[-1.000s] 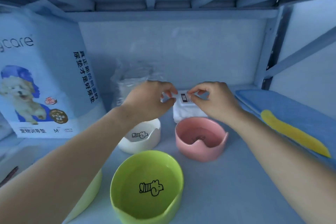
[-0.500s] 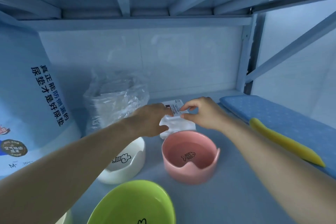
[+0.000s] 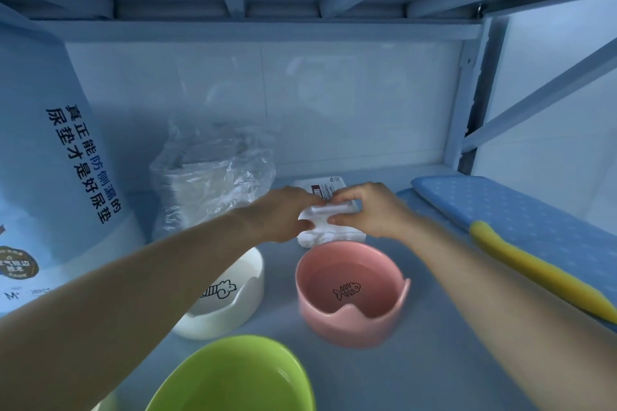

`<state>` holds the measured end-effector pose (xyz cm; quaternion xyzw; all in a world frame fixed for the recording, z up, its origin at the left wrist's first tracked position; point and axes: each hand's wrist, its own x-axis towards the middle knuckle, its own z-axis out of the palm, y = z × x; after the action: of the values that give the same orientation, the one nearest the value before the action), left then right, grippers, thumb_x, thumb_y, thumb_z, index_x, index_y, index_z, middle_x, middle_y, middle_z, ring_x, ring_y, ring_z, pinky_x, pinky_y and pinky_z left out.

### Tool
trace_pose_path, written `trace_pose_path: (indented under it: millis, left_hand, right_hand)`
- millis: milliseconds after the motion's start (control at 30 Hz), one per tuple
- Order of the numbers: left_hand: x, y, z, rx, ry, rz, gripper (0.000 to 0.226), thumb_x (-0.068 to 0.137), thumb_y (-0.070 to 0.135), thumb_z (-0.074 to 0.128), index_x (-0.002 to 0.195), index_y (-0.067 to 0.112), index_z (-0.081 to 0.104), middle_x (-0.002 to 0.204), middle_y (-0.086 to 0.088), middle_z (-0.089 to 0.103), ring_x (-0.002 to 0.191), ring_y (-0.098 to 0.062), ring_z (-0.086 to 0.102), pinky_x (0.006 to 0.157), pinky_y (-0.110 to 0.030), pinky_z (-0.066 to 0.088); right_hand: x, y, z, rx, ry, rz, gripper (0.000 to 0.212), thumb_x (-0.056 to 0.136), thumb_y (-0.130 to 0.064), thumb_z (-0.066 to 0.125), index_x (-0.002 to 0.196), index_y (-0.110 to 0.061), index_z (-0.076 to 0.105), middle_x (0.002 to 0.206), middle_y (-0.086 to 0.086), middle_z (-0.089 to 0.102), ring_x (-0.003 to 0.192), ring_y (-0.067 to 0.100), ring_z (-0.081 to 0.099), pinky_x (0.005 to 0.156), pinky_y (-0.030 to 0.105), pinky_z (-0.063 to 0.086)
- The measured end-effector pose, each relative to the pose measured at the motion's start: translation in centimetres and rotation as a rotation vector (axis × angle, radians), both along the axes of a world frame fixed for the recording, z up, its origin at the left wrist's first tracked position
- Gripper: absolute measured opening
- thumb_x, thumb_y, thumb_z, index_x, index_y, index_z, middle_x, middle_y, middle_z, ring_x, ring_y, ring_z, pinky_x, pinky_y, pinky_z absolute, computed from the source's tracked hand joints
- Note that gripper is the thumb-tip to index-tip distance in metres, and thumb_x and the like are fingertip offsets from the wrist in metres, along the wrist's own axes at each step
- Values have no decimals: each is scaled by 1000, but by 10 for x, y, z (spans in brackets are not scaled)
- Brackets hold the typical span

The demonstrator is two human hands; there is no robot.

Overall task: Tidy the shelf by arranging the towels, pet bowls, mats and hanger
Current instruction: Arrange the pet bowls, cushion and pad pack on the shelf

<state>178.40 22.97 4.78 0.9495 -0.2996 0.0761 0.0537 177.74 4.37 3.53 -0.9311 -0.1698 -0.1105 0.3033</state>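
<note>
Showing smooth glossy glaze on pink bowl (image 3: 350,327), crinkled clear plastic on bag (image 3: 213,177), soft cloth in towel (image 3: 334,234), matt metal on shelf (image 3: 417,364)

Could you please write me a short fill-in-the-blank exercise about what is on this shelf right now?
1. The left hand and the right hand both hold the folded ____ towel.
2. The drawing inside the pink bowl shows a ____ skeleton.
3. The long yellow object lies on the ____ mat.

Missing words: white; fish; blue.
</note>
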Motion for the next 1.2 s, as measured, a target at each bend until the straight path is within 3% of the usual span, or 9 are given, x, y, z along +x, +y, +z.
trace_pose_path:
  millis: [233,400,533,867,1200]
  left_hand:
    - [2,2,-6,-12,-62,7,48,90,28,58,136,24,45,136,-1,50,125,-19,44,101,-23,27]
    - [-2,4,-7,-68,-57,21,42,89,28,60,130,23,52,129,0,55,115,-18,51,95,-21,32]
    - [-9,3,-8,-66,-65,29,41,90,25,59,130,22,52,129,0,54,116,-17,50,95,-20,31]
    - [-16,1,-6,-72,-55,17,28,92,20,54,118,25,62,119,-2,60,107,-19,55,91,-22,36]
    - [-15,-11,-9,-42,24,-32,40,96,6,38,130,22,54,133,-2,54,121,-20,49,99,-21,33]
  right_hand:
    - [-1,-2,-4,6,14,-20,34,77,-29,75,110,-20,69,114,-3,68,109,12,59,93,23,42]
    - [-2,-6,-5,6,20,-34,38,78,-28,74,114,-19,66,121,-3,64,114,11,56,98,22,40]
    - [-5,-10,-7,9,25,-42,36,79,-29,73,113,-20,67,120,-2,65,113,13,57,99,27,42]
    - [-12,-18,-12,28,14,-71,37,81,-27,71,116,-18,65,128,-3,60,120,12,53,101,22,38]
    - [-12,-32,-19,31,3,-145,36,81,-29,70,116,-20,64,126,-3,60,118,14,54,98,27,42]
